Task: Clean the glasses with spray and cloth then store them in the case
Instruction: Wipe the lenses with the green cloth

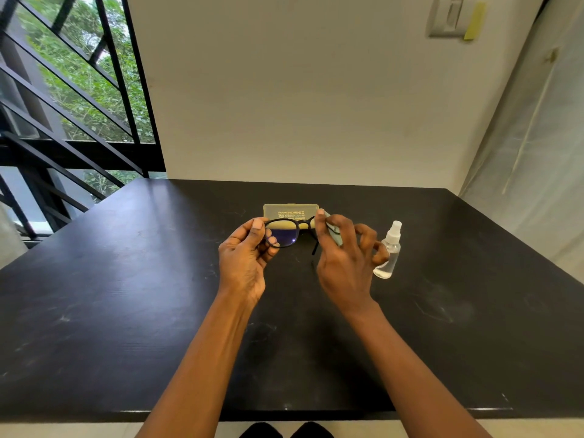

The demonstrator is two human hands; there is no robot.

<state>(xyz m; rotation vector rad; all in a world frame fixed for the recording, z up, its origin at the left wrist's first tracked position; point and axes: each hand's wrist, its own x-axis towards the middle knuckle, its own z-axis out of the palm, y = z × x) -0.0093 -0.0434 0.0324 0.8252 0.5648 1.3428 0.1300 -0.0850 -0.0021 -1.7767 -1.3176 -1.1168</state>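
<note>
While L hand (pixel 245 260) grips 1 glasses (pixel 286 237), R hand (pixel 343 257) pinches maybe 1 cloth (pixel 335 232).

Black desk (pixel 126 311), matte, w/ faint pale scuffs, fills the lower half. Plain cream wall (pixel 300 105) behind it. Upper left: window (pixel 63 90) w/ black diagonal bars, green foliage outside. Upper right on wall: grey switch plate (pixel 448 17), yellow-green tag just beside it. Far right: pale translucent curtain (pixel 537 153). Bottom edge: two dark shoe tips (pixel 284 431) on light floor.
</note>
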